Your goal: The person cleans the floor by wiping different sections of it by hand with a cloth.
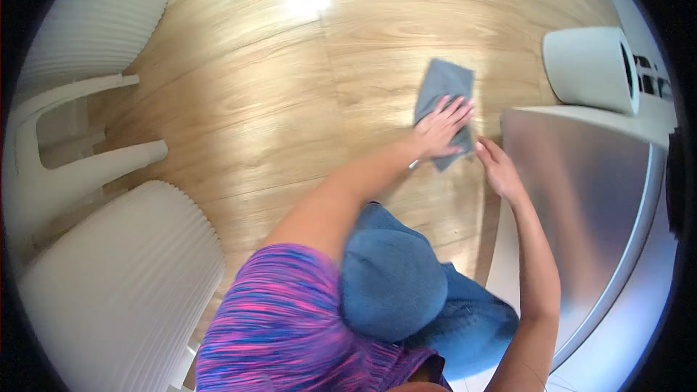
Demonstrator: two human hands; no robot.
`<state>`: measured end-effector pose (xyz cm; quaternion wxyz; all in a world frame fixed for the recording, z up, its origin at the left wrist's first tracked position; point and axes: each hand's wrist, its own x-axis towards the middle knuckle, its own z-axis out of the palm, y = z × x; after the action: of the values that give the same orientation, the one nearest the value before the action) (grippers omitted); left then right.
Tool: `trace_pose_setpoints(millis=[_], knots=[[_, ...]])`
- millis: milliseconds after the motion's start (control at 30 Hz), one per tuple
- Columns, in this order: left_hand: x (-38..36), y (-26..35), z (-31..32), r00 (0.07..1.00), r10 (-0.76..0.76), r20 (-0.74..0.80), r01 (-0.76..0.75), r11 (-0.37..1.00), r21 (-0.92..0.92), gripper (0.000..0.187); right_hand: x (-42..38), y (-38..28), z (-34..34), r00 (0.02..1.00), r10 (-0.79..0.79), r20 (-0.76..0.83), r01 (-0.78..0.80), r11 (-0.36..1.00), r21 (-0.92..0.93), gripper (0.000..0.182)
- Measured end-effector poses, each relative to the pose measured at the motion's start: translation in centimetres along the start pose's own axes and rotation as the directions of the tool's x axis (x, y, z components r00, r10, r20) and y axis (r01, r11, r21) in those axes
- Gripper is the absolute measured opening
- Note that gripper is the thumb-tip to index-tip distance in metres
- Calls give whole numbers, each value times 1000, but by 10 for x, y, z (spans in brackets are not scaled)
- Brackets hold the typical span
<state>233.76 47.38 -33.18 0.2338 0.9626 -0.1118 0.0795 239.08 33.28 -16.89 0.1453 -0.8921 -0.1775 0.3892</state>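
Note:
A grey cloth lies on the wooden floor. My left hand presses flat on the cloth's lower half with its fingers spread over it. My right hand is open just to the right, fingers resting on the floor beside the lower edge of a stainless steel appliance front. My knee in blue jeans is bent below the two arms.
Two white ribbed chairs stand at the left, their legs over the floor. A white paper roll sits on a white surface above the steel appliance at the right. A bright light reflection shows on the floor at the top.

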Motion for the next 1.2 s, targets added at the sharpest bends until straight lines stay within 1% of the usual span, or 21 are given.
trace_pose_setpoints(millis=[67, 200, 233, 300, 333, 400, 433, 533, 567, 667, 700, 733, 767, 800, 833, 933, 967, 1033, 1067, 1100, 1200], knots=[[26, -47, -6, 994, -109, 1, 109, 994, 1, 78, 13, 5, 14, 987, -29, -157, 7, 990, -139, 59], [-40, -157, -78, 868, -390, -309, 439, 892, 106, 63, 37, 40, 71, 948, -39, -314, -40, 970, -241, 67], [-76, -174, -109, 787, -528, -318, 582, 808, 99, 61, 33, 27, 86, 971, 86, -222, -145, 954, -264, 89], [-169, -213, -164, 699, -609, -375, 715, 611, 341, 58, 29, 19, 118, 981, 137, -138, -180, 905, -385, 103], [-231, -240, -173, 640, -637, -430, 766, 566, 303, 58, 30, 18, 131, 982, 166, -95, -191, 873, -448, 110], [-342, -286, -198, 451, -756, -475, 885, 307, 351, 70, 38, 23, 136, 978, 180, -102, -206, 886, -415, 120], [-384, -293, -196, 226, -827, -516, 940, 46, 338, 77, 38, 22, 136, 977, 189, -94, -211, 887, -411, 120], [-377, -269, -197, -47, -859, -510, 968, -165, 190, 77, 42, 11, 130, 967, 242, -73, -250, 874, -416, 124], [-350, -254, -188, -13, -871, -492, 973, -124, 193, 71, 43, 7, 129, 962, 262, -70, -267, 868, -418, 126], [-231, -155, -135, 650, -637, -413, 760, 551, 345, 48, 47, 8, 129, 959, 274, -66, -276, 864, -421, 127], [-189, -105, -122, 663, -614, -428, 693, 720, 41, 44, 48, 8, 128, 961, 268, -67, -272, 872, -408, 127], [-170, -70, -92, 831, -474, -292, 507, 861, 44, 46, 47, 9, 127, 963, 263, -65, -267, 879, -396, 128], [-149, -33, -87, 896, -441, -56, 430, 891, -148, 47, 46, 10, 128, 965, 256, -59, -259, 886, -384, 128], [-159, -5, -44, 949, -263, -173, 229, 954, -195, 56, 47, 14, 129, 967, 239, -82, -252, 888, -384, 128], [-172, 8, -38, 981, -132, -141, 99, 970, -220, 56, 49, 19, 131, 971, 218, -97, -239, 892, -384, 129], [-236, -33, -83, 900, -436, 16, 430, 880, -200, 51, 60, 44, 144, 979, 155, -129, -196, 882, -429, 130], [-270, -53, -110, 816, -563, -129, 568, 823, 1, 45, 58, 39, 140, 977, 174, -119, -209, 882, -423, 130], [-349, -106, -142, 542, -811, -220, 830, 477, 289, 51, 57, 44, 140, 979, 159, -129, -198, 890, -411, 129], [-382, -126, -169, 409, -849, -335, 912, 384, 143, 50, 56, 43, 140, 979, 166, -122, -202, 886, -416, 129], [-425, -149, -163, 432, -725, -536, 878, 202, 435, 50, 56, 40, 139, 978, 170, -118, -204, 884, -420, 129], [-423, -178, -159, 152, -733, -664, 945, -88, 314, 55, 54, 32, 136, 975, 195, -102, -220, 891, -396, 130]])
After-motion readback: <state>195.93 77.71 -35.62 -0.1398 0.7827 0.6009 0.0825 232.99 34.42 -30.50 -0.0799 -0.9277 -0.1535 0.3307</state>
